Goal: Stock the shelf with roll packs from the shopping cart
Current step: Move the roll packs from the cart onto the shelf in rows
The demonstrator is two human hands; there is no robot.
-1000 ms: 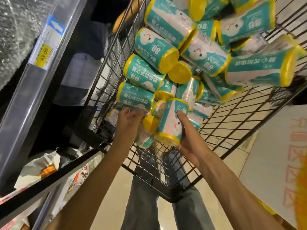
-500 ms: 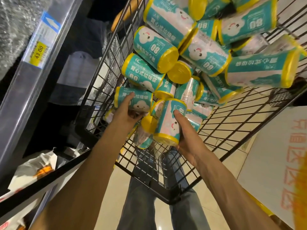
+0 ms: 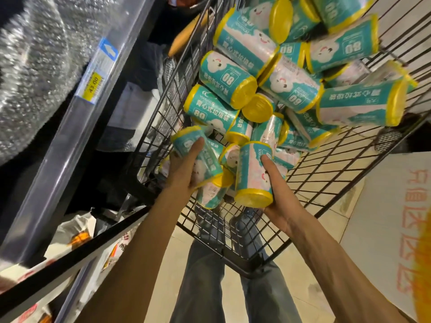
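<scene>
Over a pale tiled floor (image 3: 310, 283) beside a dim, blurry shelf (image 3: 70, 141), the left hand (image 3: 184, 169) and right hand (image 3: 277, 201) each grip one roll pack (image 3: 198, 155) (image 3: 254, 173) inside the wire cart (image 3: 326, 183).

Roll packs (image 3: 254, 174): glossy plastic film; shopping cart (image 3: 326, 173): black wire metal; shelf (image 3: 77, 127) edge: smooth grey metal

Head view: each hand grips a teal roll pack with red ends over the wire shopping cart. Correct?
Not quite. The head view shows the ends are yellow, not red. The left hand grips one roll pack and the right hand another roll pack, over the wire shopping cart.
</scene>
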